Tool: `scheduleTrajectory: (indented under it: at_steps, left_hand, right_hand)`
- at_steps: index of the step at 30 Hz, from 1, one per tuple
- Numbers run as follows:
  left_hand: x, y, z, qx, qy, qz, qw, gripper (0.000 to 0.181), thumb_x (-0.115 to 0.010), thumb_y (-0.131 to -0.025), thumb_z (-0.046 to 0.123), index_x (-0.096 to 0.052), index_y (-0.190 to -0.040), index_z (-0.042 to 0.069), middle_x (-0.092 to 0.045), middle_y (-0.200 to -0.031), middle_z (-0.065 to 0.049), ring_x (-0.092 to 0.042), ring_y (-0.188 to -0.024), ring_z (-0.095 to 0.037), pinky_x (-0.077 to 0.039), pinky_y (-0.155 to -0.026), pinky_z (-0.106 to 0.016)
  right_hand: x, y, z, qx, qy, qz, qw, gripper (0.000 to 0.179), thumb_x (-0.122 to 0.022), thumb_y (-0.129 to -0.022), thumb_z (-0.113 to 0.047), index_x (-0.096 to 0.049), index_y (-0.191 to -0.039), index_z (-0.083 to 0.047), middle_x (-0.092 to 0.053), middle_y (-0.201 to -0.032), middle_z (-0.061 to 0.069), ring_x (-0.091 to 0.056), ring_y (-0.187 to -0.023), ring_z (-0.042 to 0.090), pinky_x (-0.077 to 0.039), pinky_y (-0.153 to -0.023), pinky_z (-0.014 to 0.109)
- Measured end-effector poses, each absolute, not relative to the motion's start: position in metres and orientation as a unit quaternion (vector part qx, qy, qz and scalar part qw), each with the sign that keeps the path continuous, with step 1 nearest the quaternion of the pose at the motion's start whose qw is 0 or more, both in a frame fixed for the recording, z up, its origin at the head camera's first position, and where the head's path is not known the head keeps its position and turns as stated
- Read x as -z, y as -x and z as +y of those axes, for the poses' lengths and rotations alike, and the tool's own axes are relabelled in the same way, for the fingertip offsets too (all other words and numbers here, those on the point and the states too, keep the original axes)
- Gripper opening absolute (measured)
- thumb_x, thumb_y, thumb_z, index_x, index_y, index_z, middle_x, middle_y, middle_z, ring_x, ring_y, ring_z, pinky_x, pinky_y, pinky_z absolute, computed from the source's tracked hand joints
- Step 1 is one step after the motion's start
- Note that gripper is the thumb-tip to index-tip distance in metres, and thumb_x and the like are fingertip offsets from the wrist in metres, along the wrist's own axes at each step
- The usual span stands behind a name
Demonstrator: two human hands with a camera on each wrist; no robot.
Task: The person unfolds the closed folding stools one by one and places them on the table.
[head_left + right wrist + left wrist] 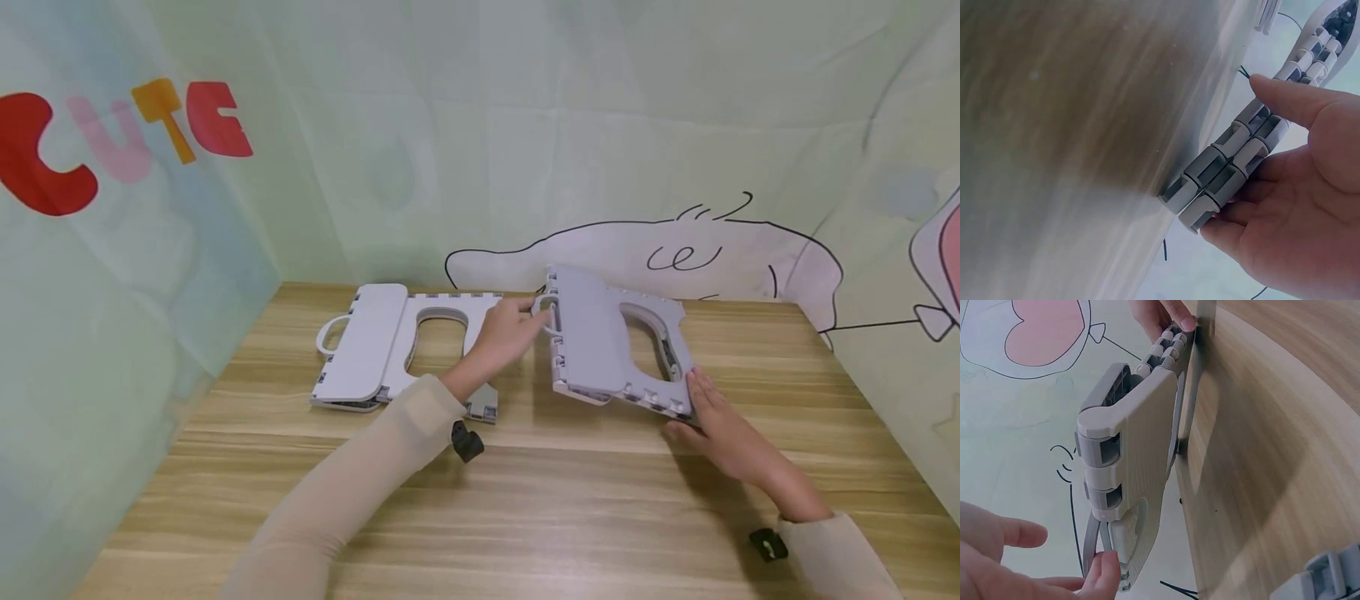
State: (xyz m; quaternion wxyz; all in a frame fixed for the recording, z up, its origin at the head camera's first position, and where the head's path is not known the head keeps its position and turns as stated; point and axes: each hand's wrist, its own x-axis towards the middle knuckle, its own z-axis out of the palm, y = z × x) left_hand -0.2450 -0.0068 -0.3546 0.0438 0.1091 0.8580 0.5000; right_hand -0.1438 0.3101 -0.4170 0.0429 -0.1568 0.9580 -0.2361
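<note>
A folded plastic step stool (588,333), pale grey with an oval opening, is tilted, its handle end raised above the table. My left hand (506,333) grips the looped carry handle (1091,544) at that end, its fingertips at the loop. On the opposite end, my right hand (720,429) holds the stool's edge near the tabletop. In the right wrist view, its thumb lies to one side of the hinged edge (1216,162) and its fingers curl behind the other. A second folded step stool (367,342), white, lies flat to the left, partly hidden by my left arm.
The wood-grain table (570,517) meets a printed fabric backdrop (465,150) behind and at both sides. The held stool's far edge stands close to the back fabric. Black clips (467,442) hang beside both wrists.
</note>
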Motion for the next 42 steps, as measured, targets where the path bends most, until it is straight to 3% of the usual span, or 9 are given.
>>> scheduleTrajectory:
  at_steps: [3,6,8,10,16,20,30,37,42]
  left_hand:
    - [0.350,0.245,-0.005,-0.510,-0.101,0.853,0.042,0.050,-0.057,-0.101,0.030,-0.052,-0.144,0.006,-0.055,-0.063,0.001,-0.046,-0.053,-0.011,-0.034,-0.048,-0.022]
    - [0.346,0.246,-0.004,-0.529,-0.095,0.842,0.043,0.047,-0.057,-0.100,0.027,-0.055,-0.142,0.005,-0.071,-0.093,-0.005,-0.064,-0.075,-0.016,-0.043,-0.059,-0.024]
    - [0.344,0.247,-0.003,-0.543,-0.096,0.833,0.044,0.046,-0.057,-0.100,0.025,-0.055,-0.141,0.004,-0.070,-0.116,-0.009,-0.069,-0.095,-0.020,-0.048,-0.070,-0.024]
    - [0.341,0.248,-0.002,-0.553,-0.102,0.826,0.047,0.047,-0.056,-0.100,0.025,-0.054,-0.141,0.002,-0.067,-0.125,-0.011,-0.068,-0.103,-0.022,-0.050,-0.075,-0.025]
    - [0.328,0.249,0.007,-0.557,-0.112,0.822,0.037,0.047,-0.054,-0.100,0.026,-0.055,-0.142,0.006,-0.072,-0.113,-0.006,-0.069,-0.094,-0.014,-0.045,-0.065,-0.024]
    - [0.320,0.250,0.014,-0.576,-0.111,0.809,0.036,0.046,-0.055,-0.099,0.024,-0.055,-0.142,0.006,-0.070,-0.117,-0.005,-0.069,-0.093,-0.012,-0.042,-0.059,-0.023]
    - [0.303,0.250,0.031,-0.606,-0.107,0.788,0.037,0.044,-0.058,-0.100,0.021,-0.057,-0.141,0.005,-0.068,-0.123,-0.008,-0.070,-0.096,-0.016,-0.048,-0.067,-0.022]
    - [0.291,0.250,0.042,-0.618,-0.125,0.775,0.038,0.041,-0.058,-0.101,0.018,-0.058,-0.139,0.003,-0.068,-0.124,-0.011,-0.070,-0.094,-0.015,-0.047,-0.059,-0.020]
    - [0.282,0.252,0.052,-0.626,-0.133,0.767,0.044,0.040,-0.058,-0.100,0.017,-0.058,-0.138,0.003,-0.066,-0.127,-0.010,-0.071,-0.094,-0.014,-0.054,-0.073,-0.020]
  right_hand:
    - [0.418,0.144,0.312,0.239,0.155,0.958,0.043,0.083,-0.061,-0.101,-0.023,-0.009,-0.147,0.022,-0.002,-0.155,0.041,-0.007,-0.143,0.055,-0.013,-0.113,0.064]
    - [0.420,0.144,0.313,0.241,0.155,0.957,0.039,0.081,-0.060,-0.101,-0.022,-0.010,-0.147,0.022,-0.003,-0.155,0.041,-0.009,-0.142,0.056,-0.014,-0.112,0.065]
    - [0.421,0.144,0.314,0.241,0.155,0.957,0.036,0.081,-0.059,-0.102,-0.023,-0.009,-0.147,0.022,-0.003,-0.155,0.041,-0.010,-0.141,0.057,-0.015,-0.112,0.065]
    - [0.420,0.145,0.315,0.241,0.152,0.958,0.035,0.081,-0.058,-0.102,-0.024,-0.008,-0.148,0.021,-0.003,-0.154,0.041,-0.011,-0.141,0.057,-0.016,-0.111,0.066]
    - [0.417,0.146,0.319,0.247,0.138,0.958,0.041,0.087,-0.058,-0.103,-0.030,-0.002,-0.151,0.015,0.001,-0.156,0.038,-0.011,-0.140,0.058,-0.017,-0.111,0.067]
    - [0.416,0.147,0.322,0.256,0.131,0.957,0.040,0.091,-0.060,-0.101,-0.033,0.000,-0.152,0.014,0.001,-0.156,0.038,-0.011,-0.141,0.058,-0.016,-0.111,0.067]
    - [0.416,0.145,0.330,0.323,0.125,0.937,0.048,0.086,-0.056,-0.104,-0.032,0.001,-0.154,0.008,-0.002,-0.156,0.037,-0.011,-0.141,0.057,-0.014,-0.111,0.067]
    - [0.415,0.146,0.337,0.352,0.134,0.925,0.050,0.080,-0.053,-0.105,-0.028,-0.001,-0.154,0.008,-0.005,-0.155,0.039,-0.013,-0.140,0.058,-0.014,-0.110,0.068]
    - [0.415,0.146,0.343,0.357,0.122,0.924,0.060,0.081,-0.053,-0.105,-0.030,0.000,-0.156,0.002,-0.006,-0.155,0.037,-0.015,-0.139,0.058,-0.017,-0.108,0.071]
